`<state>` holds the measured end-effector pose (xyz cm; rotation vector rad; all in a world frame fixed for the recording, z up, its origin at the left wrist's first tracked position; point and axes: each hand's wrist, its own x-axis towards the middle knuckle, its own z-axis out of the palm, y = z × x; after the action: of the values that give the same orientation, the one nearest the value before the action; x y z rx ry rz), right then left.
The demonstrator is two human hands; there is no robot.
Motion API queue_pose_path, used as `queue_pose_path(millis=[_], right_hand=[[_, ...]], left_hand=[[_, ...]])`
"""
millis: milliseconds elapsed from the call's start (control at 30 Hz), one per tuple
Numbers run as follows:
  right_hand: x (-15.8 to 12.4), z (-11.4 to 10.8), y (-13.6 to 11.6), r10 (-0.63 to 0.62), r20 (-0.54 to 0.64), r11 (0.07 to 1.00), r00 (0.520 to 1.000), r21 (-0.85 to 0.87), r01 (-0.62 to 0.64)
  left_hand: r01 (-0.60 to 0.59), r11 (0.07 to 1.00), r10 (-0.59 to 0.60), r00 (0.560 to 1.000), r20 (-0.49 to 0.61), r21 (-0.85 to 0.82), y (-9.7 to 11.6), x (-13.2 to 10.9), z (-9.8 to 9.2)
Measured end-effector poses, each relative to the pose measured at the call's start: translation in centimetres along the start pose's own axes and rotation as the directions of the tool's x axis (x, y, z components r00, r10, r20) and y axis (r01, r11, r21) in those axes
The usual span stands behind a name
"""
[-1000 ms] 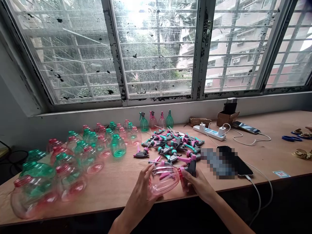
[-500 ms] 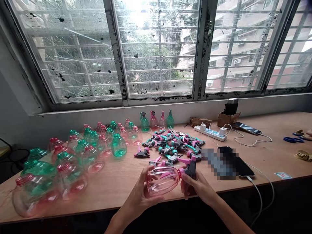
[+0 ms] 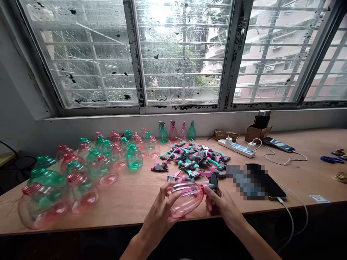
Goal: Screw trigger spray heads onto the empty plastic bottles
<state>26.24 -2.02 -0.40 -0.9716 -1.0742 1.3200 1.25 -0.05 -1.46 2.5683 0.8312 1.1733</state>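
In the head view, the left hand (image 3: 163, 209) is cupping the pink bottle (image 3: 187, 202) at the near edge of the table (image 3: 130, 202); the right hand (image 3: 225, 204) is pinching the spray head (image 3: 214, 182) — probably fastening it; finishing is calling for steady twisting.

Count one held bottle (image 3: 187, 202), four sprayers (image 3: 163, 135), two plugs (image 3: 229, 140), one strip (image 3: 236, 148), at least two phones (image 3: 279, 144). Cannot tally open bottles (image 3: 134, 157), piled heads (image 3: 161, 166).
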Motion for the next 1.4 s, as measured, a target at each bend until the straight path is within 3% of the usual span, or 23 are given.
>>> queue_pose_path(millis=[67,200,300,433,600,733,800,867,933,967,1100,1267,1400], right_hand=[[-0.5,0.0,-0.2,-0.044,-0.024,0.999,0.999,-0.013,0.044],[-2.3,0.5,-1.1,-0.335,0.06,0.934,0.94,-0.107,0.34],[-3.4,1.8,-0.6,-0.351,0.163,0.886,0.922,-0.261,0.383],[-3.1,3.8,1.8,-0.22,0.215,0.93,0.952,-0.247,0.271],[-0.2,4.1,1.5,-0.247,0.062,0.963,0.967,-0.094,0.252],[4.5,1.9,-2.3,-0.304,0.131,0.923,0.944,-0.206,0.326],[8.3,0.1,-4.5,-0.435,0.093,0.842,0.896,-0.311,0.441],[13.0,-2.0,-6.6,-0.563,0.033,0.704,0.826,-0.503,0.501],[17.9,-4.1,-8.4,-0.608,-0.066,0.595,0.791,-0.698,0.399],[20.3,-5.1,-9.0,-0.585,-0.097,0.544,0.806,-0.783,0.3],[28.0,-8.2,-10.1,-0.5,-0.219,0.52,0.838,-0.849,0.088],[33.3,-10.0,-9.0,-0.369,-0.32,0.459,0.872,-0.879,-0.129],[35.8,-10.5,-7.0,-0.295,-0.338,0.396,0.894,-0.894,-0.208]], left_hand=[[0.006,0.999,-0.007,0.999,-0.036,-0.05,0.3,0.1,0.0],[0.054,0.926,-0.141,0.968,-0.209,-0.374,0.8,0.5,0.0],[0.105,0.861,-0.258,0.933,-0.25,-0.497,0.6,0.6,0.0],[0.15,0.924,-0.211,0.967,-0.14,-0.352,0.4,0.6,-0.3],[0.032,0.993,-0.027,0.998,0.051,-0.116,1.1,0.7,-1.0],[0.138,0.97,-0.117,0.987,0.113,-0.2,1.5,0.6,-1.2],[0.271,0.89,-0.239,0.962,0.13,-0.368,1.9,0.7,-1.6],[0.373,0.775,-0.327,0.927,0.182,-0.51,2.5,1.0,-2.4],[0.395,0.741,-0.313,0.918,0.242,-0.543,3.1,1.4,-3.3],[0.413,0.72,-0.33,0.91,0.249,-0.557,3.3,1.5,-3.8],[0.491,0.664,-0.422,0.869,0.259,-0.564,3.0,1.6,-4.6],[0.475,0.659,-0.393,0.878,0.271,-0.583,1.2,1.2,-4.3],[0.437,0.684,-0.323,0.899,0.296,-0.583,-0.3,1.0,-4.1]])
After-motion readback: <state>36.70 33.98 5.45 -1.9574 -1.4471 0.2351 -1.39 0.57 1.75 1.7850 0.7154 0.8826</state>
